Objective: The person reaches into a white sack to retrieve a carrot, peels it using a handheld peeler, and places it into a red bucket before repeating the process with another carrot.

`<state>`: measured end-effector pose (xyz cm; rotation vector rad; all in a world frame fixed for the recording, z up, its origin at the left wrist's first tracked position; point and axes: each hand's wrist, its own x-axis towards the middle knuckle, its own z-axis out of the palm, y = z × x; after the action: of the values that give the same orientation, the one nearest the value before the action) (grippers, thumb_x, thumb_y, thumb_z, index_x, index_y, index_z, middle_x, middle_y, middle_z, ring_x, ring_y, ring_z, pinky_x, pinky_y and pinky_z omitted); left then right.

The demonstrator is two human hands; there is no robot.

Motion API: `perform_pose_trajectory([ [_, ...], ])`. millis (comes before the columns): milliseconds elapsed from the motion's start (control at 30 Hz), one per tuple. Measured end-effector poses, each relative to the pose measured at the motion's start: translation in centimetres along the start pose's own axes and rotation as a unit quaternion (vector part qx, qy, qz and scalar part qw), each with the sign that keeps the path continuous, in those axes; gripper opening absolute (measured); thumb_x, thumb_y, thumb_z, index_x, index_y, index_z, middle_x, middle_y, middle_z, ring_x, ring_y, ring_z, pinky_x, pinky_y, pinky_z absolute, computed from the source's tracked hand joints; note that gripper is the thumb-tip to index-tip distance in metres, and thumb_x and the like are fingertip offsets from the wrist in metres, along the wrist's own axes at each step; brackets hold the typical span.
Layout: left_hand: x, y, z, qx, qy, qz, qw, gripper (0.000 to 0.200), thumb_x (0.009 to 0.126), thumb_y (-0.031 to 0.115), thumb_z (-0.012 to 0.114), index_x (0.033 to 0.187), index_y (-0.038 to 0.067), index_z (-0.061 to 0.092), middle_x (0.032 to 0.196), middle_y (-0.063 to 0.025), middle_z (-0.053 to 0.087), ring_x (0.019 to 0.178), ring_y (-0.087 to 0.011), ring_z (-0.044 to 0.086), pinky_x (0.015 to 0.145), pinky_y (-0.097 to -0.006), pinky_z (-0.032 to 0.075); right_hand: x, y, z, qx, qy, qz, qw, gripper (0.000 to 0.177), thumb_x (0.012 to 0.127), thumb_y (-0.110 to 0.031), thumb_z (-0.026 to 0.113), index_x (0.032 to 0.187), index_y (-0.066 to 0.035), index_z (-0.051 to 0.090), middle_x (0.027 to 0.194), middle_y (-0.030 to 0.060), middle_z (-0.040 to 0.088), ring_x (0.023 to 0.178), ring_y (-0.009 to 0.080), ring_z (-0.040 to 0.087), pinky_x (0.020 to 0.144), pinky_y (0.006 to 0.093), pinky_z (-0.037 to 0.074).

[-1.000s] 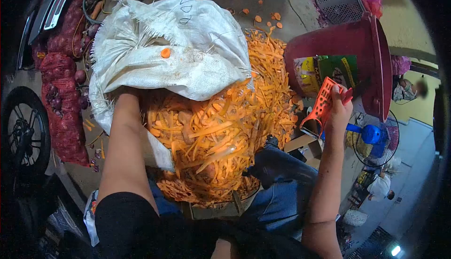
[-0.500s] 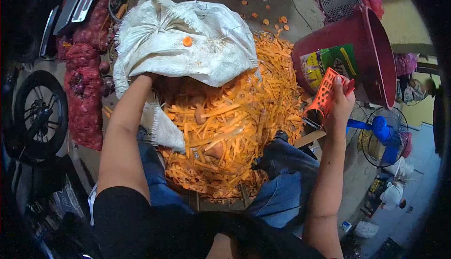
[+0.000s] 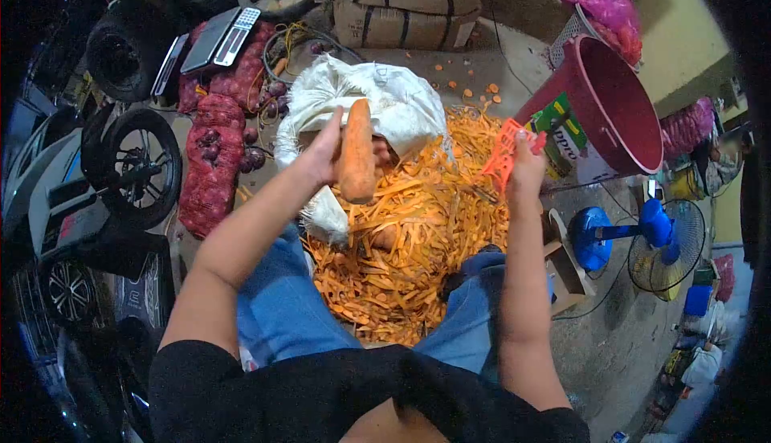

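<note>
A large carrot [image 3: 357,154] stands nearly upright in my left hand [image 3: 324,154], whose fingers pass behind it. My right hand [image 3: 526,171] is closed on an orange-red plastic peeler [image 3: 502,155] with a perforated body; its blade cannot be made out. Between my legs lies a big heap of carrot peelings [image 3: 426,234], below both hands. Behind the carrot, a white woven sack [image 3: 409,97] rests against the heap.
A dark red bucket [image 3: 554,81] tilts at the right, near the peeler. Beyond it is a blue fan [image 3: 658,226]. Red mesh bags of onions [image 3: 213,178], a scale [image 3: 217,45] and a wheel [image 3: 140,166] are at the left. Cardboard boxes [image 3: 401,25] stand at the back.
My left hand has come out of the sack, with a carrot in it. My right hand still holds the peeler and has moved slightly left. The view has tilted up.
</note>
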<state>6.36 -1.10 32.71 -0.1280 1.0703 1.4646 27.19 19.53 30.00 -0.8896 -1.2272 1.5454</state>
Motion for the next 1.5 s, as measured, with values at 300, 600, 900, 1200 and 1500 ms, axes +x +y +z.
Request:
perform_pose_trajectory([
  [300,0.8,-9.8,1.1,-0.215,-0.042,-0.079,0.972,0.042,0.08,0.044,0.033,0.091,0.006,0.047,0.074,-0.0114,0.053,0.065,-0.0232,0.054,0.059,-0.0364,0.046,-5.2,0.1,5.6,0.081,-0.051,0.144,0.985,0.021,0.079,-0.021,0.05,0.073,-0.001,0.05,0.064,0.0029,0.051,0.053,0.0094,0.048,0.048,0.0252,0.04],
  [600,2.9,-9.1,3.7,-0.083,-0.168,-0.114,0.976,0.04,0.081,0.04,0.028,0.092,0.007,0.048,0.068,-0.0054,0.052,0.051,-0.0168,0.05,0.041,-0.0319,0.043,-5.1,-2.3,7.0,-0.019,-0.014,0.151,0.988,0.023,0.082,-0.02,0.045,0.069,-0.002,0.05,0.059,0.0013,0.05,0.047,0.0085,0.043,0.042,0.0239,0.036],
  [900,2.6,-8.8,5.8,-0.055,-0.041,-0.044,0.997,0.033,0.085,0.033,0.029,0.095,0.007,0.046,0.075,-0.0053,0.054,0.055,-0.0155,0.053,0.049,-0.0278,0.046,-7.5,0.1,7.3,-0.201,-0.102,-0.034,0.974,0.019,0.08,-0.017,0.045,0.074,0.0,0.05,0.059,0.0088,0.05,0.053,0.0147,0.044,0.051,0.0291,0.037],
  [1200,-1.5,-9.0,5.6,0.087,-0.158,-0.127,0.975,0.039,0.083,0.039,0.032,0.1,0.006,0.046,0.081,-0.0079,0.055,0.061,-0.0168,0.054,0.055,-0.0304,0.047,3.1,0.0,0.4,-0.177,0.212,-0.024,0.961,0.026,0.08,-0.019,0.045,0.065,0.002,0.048,0.055,0.0033,0.048,0.046,0.0116,0.043,0.045,0.0288,0.035],
  [1500,2.4,-8.1,4.4,-0.033,-0.077,-0.036,0.996,0.041,0.083,0.039,0.031,0.101,0.005,0.046,0.089,-0.0092,0.055,0.069,-0.0172,0.056,0.06,-0.0291,0.047,-7.4,-0.3,8.3,-0.172,-0.091,-0.061,0.979,0.021,0.081,-0.02,0.045,0.07,-0.002,0.048,0.055,0.0005,0.044,0.05,0.0106,0.039,0.045,0.0264,0.032],
])
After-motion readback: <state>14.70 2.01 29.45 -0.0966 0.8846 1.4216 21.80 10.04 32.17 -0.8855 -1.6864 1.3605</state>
